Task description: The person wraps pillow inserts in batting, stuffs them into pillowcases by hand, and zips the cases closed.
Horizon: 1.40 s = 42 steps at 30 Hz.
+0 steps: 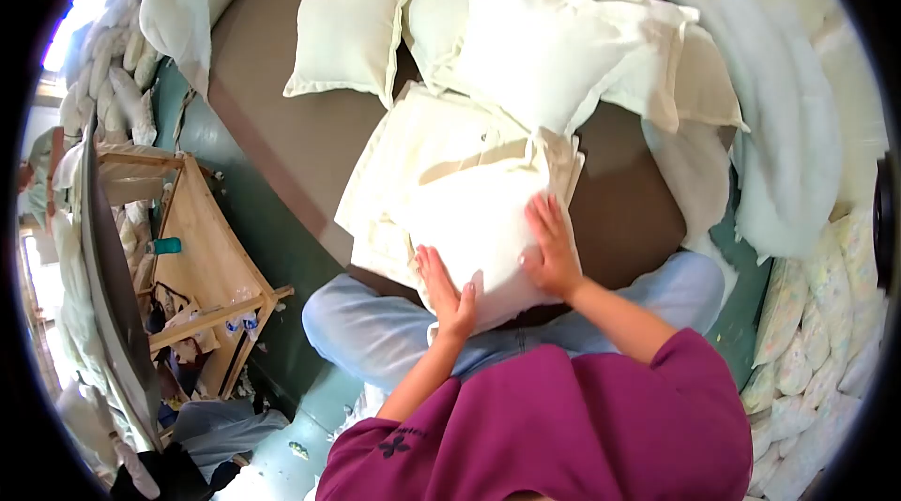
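A plump white pillow [479, 224] lies in front of me, partly over my lap and partly on a stack of flat cream covers [385, 177]. My left hand [448, 299] rests against its near left side, fingers stretched out. On its right side lies my right hand [552, 252], fingers spread over the cloth. Both hands touch the pillow without gripping it. Bright light washes out much of its surface. Beyond the stack, several filled white cushions [549, 46] are heaped, with one cushion [352, 22] set at the left.
The brown tabletop [272, 116] lies under the cushions. White batting [784, 126] hangs at the right, above piled patterned pillows [812, 313]. On the left stand a wooden frame [211, 266] and, farther back, stacked pillows [113, 60]. Part of another person [221, 431] shows at lower left.
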{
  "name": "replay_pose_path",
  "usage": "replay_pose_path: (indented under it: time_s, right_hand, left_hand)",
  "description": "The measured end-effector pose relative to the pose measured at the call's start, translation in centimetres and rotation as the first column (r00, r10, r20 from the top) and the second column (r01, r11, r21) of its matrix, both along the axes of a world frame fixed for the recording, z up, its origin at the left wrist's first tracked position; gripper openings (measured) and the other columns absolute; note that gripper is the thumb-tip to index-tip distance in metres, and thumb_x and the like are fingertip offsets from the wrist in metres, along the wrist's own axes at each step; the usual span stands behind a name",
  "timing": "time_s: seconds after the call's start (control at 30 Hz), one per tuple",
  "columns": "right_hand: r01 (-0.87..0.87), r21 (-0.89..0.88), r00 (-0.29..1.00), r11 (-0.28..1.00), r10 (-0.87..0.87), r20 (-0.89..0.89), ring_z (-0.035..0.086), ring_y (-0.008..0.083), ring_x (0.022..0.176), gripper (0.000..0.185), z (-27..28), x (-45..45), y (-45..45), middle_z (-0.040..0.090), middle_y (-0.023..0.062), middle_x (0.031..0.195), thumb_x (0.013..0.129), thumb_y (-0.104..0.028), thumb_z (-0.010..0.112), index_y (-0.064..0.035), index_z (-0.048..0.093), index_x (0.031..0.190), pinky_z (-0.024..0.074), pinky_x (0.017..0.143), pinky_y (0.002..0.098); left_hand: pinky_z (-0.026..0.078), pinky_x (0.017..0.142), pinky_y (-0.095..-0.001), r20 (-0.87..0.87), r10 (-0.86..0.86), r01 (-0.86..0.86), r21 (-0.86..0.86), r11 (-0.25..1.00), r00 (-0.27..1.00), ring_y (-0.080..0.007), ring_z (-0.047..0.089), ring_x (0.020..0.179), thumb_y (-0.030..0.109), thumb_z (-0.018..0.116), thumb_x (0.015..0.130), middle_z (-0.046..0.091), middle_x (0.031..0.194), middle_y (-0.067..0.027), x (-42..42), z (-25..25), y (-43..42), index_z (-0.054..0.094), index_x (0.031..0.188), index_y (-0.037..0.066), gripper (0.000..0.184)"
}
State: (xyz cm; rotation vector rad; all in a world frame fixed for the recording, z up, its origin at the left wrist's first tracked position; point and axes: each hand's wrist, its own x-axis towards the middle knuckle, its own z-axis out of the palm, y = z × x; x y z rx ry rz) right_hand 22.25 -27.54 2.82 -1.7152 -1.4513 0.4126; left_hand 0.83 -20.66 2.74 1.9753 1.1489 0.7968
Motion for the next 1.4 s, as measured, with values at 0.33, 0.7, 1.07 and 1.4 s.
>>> replay_pose_path:
  time_s: [0.33, 0.7, 1.07, 1.4]
  right_hand:
    - [0.122, -0.188, 0.983, 0.975, -0.145, -0.113, 0.024, 0.0372, 0.141, 0.075, -2.2, 2.3, 12.4, 0.028, 0.0208, 0.151, 0.083, -0.038, 0.063, -0.0055, 0.034, 0.144, 0.0197, 0.115, 0.0448]
    - [0.041, -0.535, 0.736, 0.844, -0.388, -0.555, 0.062, 0.023, 0.104, 0.058, -2.9, 5.5, -2.2, 0.064, 0.0154, 0.118, 0.087, -0.038, 0.065, -0.0029, 0.054, 0.131, 0.0484, 0.088, 0.0332]
    - [0.747, -0.053, 0.419, 0.663, -0.531, -0.737, 0.053, 0.0093, 0.071, 0.033, 7.3, 25.7, 13.8, 0.062, 0.0036, 0.086, 0.089, -0.029, 0.067, 0.0004, 0.059, 0.101, 0.0457, 0.064, 0.0258]
    - [-0.118, 0.426, 0.987, 0.897, 0.061, 0.146, 0.058, 0.0234, 0.071, 0.015, 18.2, 5.6, 10.4, 0.06, 0.0087, 0.077, 0.078, -0.013, 0.07, -0.0024, 0.064, 0.087, 0.047, 0.063, 0.0339]
  left_hand:
    - [0.016, 0.116, -0.0372, 0.233, 0.158, -0.035, -0.456, 0.889, 0.96, -0.0307, 0.016, 0.144, 0.025, 0.058, 0.092, 0.016, 0.156, -0.0213, 3.4, -3.4, 14.9, 0.02, 0.148, -0.003, 0.073]
    - [0.036, 0.106, -0.0343, 0.707, 0.239, 0.584, -0.693, 0.423, 0.666, -0.0237, 0.043, 0.129, 0.026, 0.045, 0.098, 0.033, 0.152, -0.0101, 3.1, -0.7, 17.7, 0.023, 0.149, 0.004, 0.06]
    - [0.007, 0.116, -0.0541, 0.779, -0.181, 0.292, -0.003, 0.956, 0.6, -0.0367, 0.059, 0.11, 0.036, 0.05, 0.095, 0.066, 0.076, -0.014, -2.0, 15.1, 7.8, 0.053, 0.074, 0.006, 0.037]
    - [0.043, 0.092, -0.033, 0.338, -0.07, 0.129, -0.155, 0.979, 0.938, -0.0155, 0.058, 0.08, 0.001, 0.067, 0.078, 0.058, 0.083, -0.005, -0.1, 19.9, 3.3, 0.041, 0.134, -0.002, 0.062]
